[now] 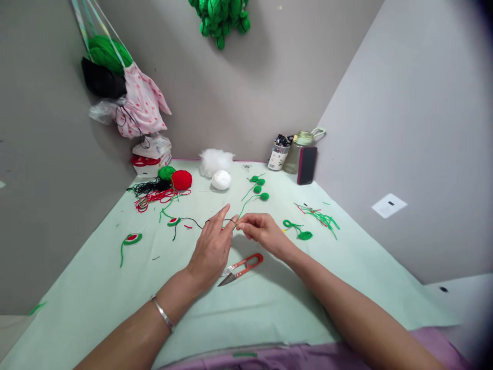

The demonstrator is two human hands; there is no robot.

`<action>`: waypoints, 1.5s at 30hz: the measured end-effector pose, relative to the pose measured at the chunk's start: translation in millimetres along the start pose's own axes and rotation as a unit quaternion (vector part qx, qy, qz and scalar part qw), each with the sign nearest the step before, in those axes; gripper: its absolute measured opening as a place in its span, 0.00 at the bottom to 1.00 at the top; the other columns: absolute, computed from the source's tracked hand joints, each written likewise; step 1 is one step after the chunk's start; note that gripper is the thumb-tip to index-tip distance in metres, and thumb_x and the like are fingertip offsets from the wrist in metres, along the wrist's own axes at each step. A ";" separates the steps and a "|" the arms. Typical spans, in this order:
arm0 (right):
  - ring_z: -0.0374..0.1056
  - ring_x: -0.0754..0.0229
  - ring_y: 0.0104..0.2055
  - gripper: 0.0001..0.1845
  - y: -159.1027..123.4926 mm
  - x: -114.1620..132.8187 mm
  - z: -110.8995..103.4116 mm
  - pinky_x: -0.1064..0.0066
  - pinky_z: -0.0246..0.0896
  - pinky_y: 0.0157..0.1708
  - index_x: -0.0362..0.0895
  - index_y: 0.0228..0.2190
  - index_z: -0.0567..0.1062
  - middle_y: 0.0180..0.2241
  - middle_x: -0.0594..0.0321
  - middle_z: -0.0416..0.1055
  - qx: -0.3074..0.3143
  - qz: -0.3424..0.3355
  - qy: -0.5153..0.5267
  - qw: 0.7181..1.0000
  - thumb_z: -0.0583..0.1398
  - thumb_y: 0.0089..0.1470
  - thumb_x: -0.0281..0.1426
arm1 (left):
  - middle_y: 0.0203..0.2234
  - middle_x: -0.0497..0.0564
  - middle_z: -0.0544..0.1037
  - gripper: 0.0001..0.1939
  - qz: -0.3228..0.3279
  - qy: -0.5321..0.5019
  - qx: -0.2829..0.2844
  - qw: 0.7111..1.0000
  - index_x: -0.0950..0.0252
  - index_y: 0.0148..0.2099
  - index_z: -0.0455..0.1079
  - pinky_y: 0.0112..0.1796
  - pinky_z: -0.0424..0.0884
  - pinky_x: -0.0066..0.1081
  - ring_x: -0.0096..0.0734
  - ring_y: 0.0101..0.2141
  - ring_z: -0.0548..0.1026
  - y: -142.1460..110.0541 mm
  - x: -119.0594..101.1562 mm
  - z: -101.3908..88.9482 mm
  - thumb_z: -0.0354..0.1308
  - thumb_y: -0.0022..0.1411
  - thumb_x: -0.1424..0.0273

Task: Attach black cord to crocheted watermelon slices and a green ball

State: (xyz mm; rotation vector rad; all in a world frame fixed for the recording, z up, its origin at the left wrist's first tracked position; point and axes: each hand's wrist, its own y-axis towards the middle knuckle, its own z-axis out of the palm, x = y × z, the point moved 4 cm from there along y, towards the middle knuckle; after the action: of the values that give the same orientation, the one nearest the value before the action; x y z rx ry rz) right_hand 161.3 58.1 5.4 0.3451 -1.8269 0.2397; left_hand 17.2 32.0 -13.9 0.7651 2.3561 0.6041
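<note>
Head view: right hand [266, 234] pinching thin black yarn [191, 219]; left hand [212, 244] beside, grip unclear; fluffy stuffing [215, 162] beyond

Past the orange-handled snips [243, 271] on the bench [288, 313], the right hand [243, 227] pinches a thin dark strand [232, 221] close beside the thumb of the left hand [216, 239], which is palm down. Left of the snips lie two red-and-green crocheted pieces [132, 239]; well beyond them, a red yarn ball [181, 180] and a white ball [221, 180]; to their right, loose green strands [321, 218]
</note>
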 end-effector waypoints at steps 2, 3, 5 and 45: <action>0.50 0.69 0.21 0.14 0.3 -0.3 -0.1 0.74 0.44 0.22 0.40 0.26 0.73 0.18 0.70 0.59 0.003 0.001 0.007 1.000 0.60 0.53 0.39 | 0.64 0.63 0.58 0.21 0.001 -0.003 0.003 1.000 0.64 0.62 0.60 0.54 0.67 0.51 0.46 0.60 0.63 -0.1 0.1 0.6 0.42 0.69 0.76; 0.50 0.69 0.21 0.15 0.5 -0.4 0.2 0.74 0.44 0.22 0.39 0.26 0.73 0.18 0.70 0.59 0.008 0.000 0.009 1.000 0.60 0.53 0.39 | 0.64 0.63 0.58 0.21 0.002 -0.004 0.005 1.000 0.64 0.61 0.61 0.54 0.67 0.51 0.46 0.60 0.63 -0.1 0.1 1.0 0.42 0.69 0.76; 0.50 0.69 0.21 0.14 0.7 -0.5 0.1 0.74 0.43 0.22 0.39 0.26 0.73 0.18 0.70 0.59 0.009 0.000 0.008 1.000 0.60 0.53 0.39 | 0.65 0.63 0.58 0.21 -0.001 -0.003 0.009 1.000 0.65 0.61 0.61 0.54 0.66 0.51 0.47 0.59 0.63 -0.2 0.2 1.6 0.42 0.69 0.76; 0.63 0.65 0.27 0.08 -10.6 7.4 5.1 0.73 0.56 0.30 0.44 0.34 0.76 0.30 0.62 0.74 -0.075 -0.157 -0.252 0.952 0.56 0.60 0.30 | 0.48 0.55 0.76 0.08 -0.370 -0.512 -0.009 0.775 0.64 0.32 0.74 0.53 0.65 0.39 0.39 0.51 0.72 1.4 22.7 0.8 0.64 0.55 0.64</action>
State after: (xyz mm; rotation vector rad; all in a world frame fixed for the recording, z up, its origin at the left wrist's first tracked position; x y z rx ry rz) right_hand 158.6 45.6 11.0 0.6246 -2.2367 -0.2312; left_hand 3.2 47.7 -22.4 0.0200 1.3908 -0.1546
